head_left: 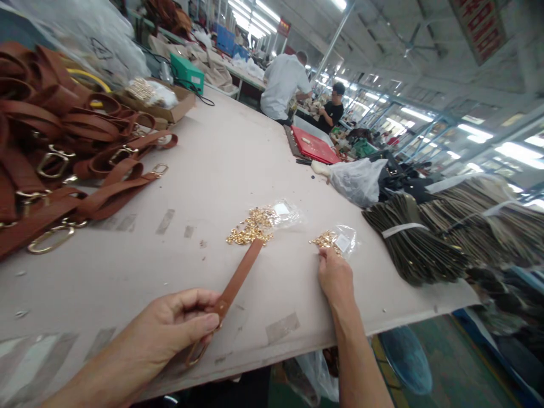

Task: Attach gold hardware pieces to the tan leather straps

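Note:
My left hand (174,326) is closed on a brown leather strap (240,275), thumb on top near its metal-buckle end. The gold metal loop (196,352) hangs below my fingers, and the strap's free end points away toward a pile of small gold metal fittings (251,225). My right hand (336,275) reaches to a smaller pile of gold fittings (325,239) beside a clear plastic bag (349,238) with a white label. Its fingers are pinched together at the pile's near edge; what lies between them is hidden.
Many brown straps with gold clasps (55,164) are heaped on the left. Behind them stand a cardboard box (176,105) and a green box (187,73). Bundled dark strips (414,243) lie at the table's right edge, near a plastic bag (361,178). Two people are farther back.

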The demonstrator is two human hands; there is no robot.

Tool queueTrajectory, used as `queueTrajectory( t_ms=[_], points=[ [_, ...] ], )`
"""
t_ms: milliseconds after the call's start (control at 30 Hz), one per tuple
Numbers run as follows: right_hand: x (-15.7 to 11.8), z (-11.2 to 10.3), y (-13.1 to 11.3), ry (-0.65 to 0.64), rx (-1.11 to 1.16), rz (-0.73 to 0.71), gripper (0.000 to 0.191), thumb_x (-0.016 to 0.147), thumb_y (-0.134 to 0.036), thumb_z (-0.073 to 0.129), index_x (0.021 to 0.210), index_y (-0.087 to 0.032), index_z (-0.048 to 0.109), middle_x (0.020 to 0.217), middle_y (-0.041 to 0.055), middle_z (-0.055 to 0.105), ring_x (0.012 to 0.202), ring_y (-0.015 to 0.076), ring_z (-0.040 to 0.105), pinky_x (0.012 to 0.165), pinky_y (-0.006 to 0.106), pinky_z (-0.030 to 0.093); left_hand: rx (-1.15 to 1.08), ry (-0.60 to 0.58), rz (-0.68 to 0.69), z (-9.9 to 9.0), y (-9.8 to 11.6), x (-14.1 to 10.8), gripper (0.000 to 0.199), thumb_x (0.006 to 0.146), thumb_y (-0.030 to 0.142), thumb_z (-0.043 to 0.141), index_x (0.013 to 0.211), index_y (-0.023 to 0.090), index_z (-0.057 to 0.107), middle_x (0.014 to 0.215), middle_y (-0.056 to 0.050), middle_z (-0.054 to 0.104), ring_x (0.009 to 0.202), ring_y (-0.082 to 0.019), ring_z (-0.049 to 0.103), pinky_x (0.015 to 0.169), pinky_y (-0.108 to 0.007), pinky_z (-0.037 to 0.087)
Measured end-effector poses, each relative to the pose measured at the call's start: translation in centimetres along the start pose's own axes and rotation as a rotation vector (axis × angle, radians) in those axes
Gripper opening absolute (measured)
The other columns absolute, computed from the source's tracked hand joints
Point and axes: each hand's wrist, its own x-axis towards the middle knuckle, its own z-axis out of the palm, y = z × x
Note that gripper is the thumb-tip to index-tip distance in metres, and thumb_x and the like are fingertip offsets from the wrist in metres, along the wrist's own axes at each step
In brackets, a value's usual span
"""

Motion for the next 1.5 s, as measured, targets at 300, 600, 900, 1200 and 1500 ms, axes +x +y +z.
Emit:
queueTrajectory(
  t_ms=[300,600,900,1200,1500],
  points=[
    [1.5,-1.3,0.9,-0.035,0.122,0.05,0.017,0.074,-0.025,0.057,0.085,-0.02,0.069,0.076,0.0089,0.07,0.071,0.0262,0.063,0.068,0.038,0.044,0.113,0.061,0.148,0.3,1.0,-1.5,0.016,0.075,0.032,0.066,0.08,0.017,0.067,0.069,0.005,0.058,0.063,-0.012,0.046,0.059,-0.022,0.03],
    [-11.5,-2.3,-10.3,0.142,1.05,-0.159,0.011,0.084,-0.021,0.067,0.086,-0.023,0.056,0.087,0.002,0.067,0.085,0.0175,0.065,0.077,0.031,0.052,0.324,0.097,0.365,0.7,0.4,-2.4,0.012,0.087,0.026,0.049,0.079,0.019,0.055,0.067,0.006,0.046,0.065,-0.013,0.042,0.06,-0.025,0.031],
    [-14.5,-2.1,-15.6,0.175,0.774,-0.497,0.02,0.088,-0.006,0.056,0.092,-0.026,0.056,0.091,0.0007,0.068,0.089,0.0154,0.065,0.077,0.028,0.052,0.435,0.194,0.521,1.4,-0.4,-3.3,0.013,0.089,0.019,0.05,0.081,0.018,0.06,0.073,0.002,0.056,0.068,-0.014,0.05,0.064,-0.025,0.037],
    [-14.9,-2.6,-15.7,0.249,0.706,-0.563,0.014,0.089,-0.009,0.057,0.091,-0.022,0.059,0.088,0.0012,0.07,0.085,0.0135,0.066,0.075,0.025,0.054,0.495,0.239,0.668,1.0,-1.8,-3.6,0.016,0.088,0.01,0.05,0.089,0.018,0.064,0.082,0.0,0.061,0.076,-0.015,0.057,0.07,-0.026,0.04],
    [-17.0,-0.7,-16.1,0.125,1.285,0.22,0.035,0.075,-0.038,0.075,0.099,-0.019,0.058,0.08,0.0027,0.071,0.071,0.0184,0.07,0.06,0.026,0.056,0.544,0.209,0.749,1.7,-1.9,-4.4,0.02,0.084,0.004,0.052,0.092,0.016,0.067,0.084,-0.003,0.064,0.08,-0.015,0.06,0.073,-0.025,0.045]
  ],
)
